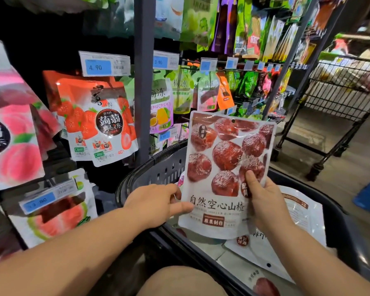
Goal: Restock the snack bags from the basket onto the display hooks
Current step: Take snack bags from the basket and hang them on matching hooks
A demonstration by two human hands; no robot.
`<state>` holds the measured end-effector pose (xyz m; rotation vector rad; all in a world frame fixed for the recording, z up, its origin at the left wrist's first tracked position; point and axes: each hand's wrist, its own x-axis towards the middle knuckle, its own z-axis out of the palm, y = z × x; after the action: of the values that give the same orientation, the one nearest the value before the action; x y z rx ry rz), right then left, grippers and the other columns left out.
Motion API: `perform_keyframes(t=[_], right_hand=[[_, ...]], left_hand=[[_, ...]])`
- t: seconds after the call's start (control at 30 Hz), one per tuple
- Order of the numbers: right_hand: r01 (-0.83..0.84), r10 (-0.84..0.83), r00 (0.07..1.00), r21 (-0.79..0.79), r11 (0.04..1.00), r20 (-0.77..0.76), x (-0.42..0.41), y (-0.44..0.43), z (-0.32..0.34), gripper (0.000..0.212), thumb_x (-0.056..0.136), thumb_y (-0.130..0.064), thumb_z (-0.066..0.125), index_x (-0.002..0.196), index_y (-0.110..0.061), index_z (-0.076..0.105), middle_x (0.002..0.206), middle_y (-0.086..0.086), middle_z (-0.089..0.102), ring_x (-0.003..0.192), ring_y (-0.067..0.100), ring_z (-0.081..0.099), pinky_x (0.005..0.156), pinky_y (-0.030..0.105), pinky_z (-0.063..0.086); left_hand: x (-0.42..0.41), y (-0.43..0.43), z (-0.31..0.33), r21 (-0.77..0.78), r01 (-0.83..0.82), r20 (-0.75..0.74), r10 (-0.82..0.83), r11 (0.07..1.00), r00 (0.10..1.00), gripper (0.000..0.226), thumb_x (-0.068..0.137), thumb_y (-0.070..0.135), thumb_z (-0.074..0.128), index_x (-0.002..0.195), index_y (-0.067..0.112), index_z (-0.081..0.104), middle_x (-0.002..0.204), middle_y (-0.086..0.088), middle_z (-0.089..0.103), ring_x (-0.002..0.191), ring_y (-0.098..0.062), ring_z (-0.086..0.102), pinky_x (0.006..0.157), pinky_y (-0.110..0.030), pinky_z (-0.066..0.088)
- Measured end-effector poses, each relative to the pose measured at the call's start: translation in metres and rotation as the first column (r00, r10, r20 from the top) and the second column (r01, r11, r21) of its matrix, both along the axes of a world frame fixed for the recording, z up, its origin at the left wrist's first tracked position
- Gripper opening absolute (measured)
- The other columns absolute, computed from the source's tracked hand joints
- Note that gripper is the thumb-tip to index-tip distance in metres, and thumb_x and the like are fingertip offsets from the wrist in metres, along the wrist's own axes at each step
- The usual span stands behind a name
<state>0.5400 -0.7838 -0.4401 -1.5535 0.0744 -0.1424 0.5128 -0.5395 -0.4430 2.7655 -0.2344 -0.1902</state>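
A white snack bag [220,167] printed with dark red hawthorn fruit stands upright above the dark basket [158,167]. My right hand [263,199] grips its lower right side, thumb on the front. My left hand [158,201] pinches the bag's lower left edge. The hang hole at the bag's top is free. Several more white bags [297,212] lie flat in the basket beneath. Display hooks with hanging bags fill the rack behind.
Strawberry jelly bags [98,122] and peach bags [11,133] hang at the left, under blue price tags [98,67]. A grey upright post [143,82] divides the rack. Green plum-jelly bags [179,90] hang to its right. A wire cart [340,97] stands at the far right.
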Motion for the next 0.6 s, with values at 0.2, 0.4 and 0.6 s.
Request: perform_keyframes(t=[0.2,0.4,0.6], right_hand=[[-0.078,0.091,0.994,0.192,0.978,-0.057,-0.003,0.007,0.003,0.028,0.100,-0.024,0.050,0.119,-0.007,0.062,0.106,0.016,0.075,0.098,0.031,0.072,0.081,0.043,0.061],[-0.110,0.133,0.988,0.244,0.963,-0.081,-0.007,0.011,0.011,0.031,0.103,-0.026,0.044,0.123,-0.007,0.059,0.109,0.015,0.074,0.101,0.030,0.072,0.089,0.047,0.058],[-0.217,0.215,0.975,-0.043,0.975,-0.053,-0.009,0.006,0.010,0.036,0.098,-0.044,0.044,0.120,-0.021,0.061,0.108,-0.001,0.076,0.097,0.010,0.072,0.087,0.030,0.057]], left_hand=[[-0.001,-0.010,0.001,-0.180,0.126,-0.072,-0.140,0.976,0.987,0.077,0.062,0.089,0.050,0.131,0.054,0.045,0.124,0.023,0.064,0.112,-0.007,0.061,0.093,-0.036,0.051],[0.007,-0.012,0.004,-0.607,-0.018,-0.164,-0.103,0.795,0.981,0.072,0.042,0.065,0.079,0.109,0.042,0.068,0.105,0.021,0.073,0.102,0.000,0.067,0.100,-0.031,0.051],[0.002,-0.012,0.007,-0.754,-0.171,-0.214,0.010,0.634,0.977,0.036,0.060,0.029,0.092,0.092,0.029,0.075,0.089,0.014,0.077,0.088,-0.005,0.072,0.084,-0.022,0.054]])
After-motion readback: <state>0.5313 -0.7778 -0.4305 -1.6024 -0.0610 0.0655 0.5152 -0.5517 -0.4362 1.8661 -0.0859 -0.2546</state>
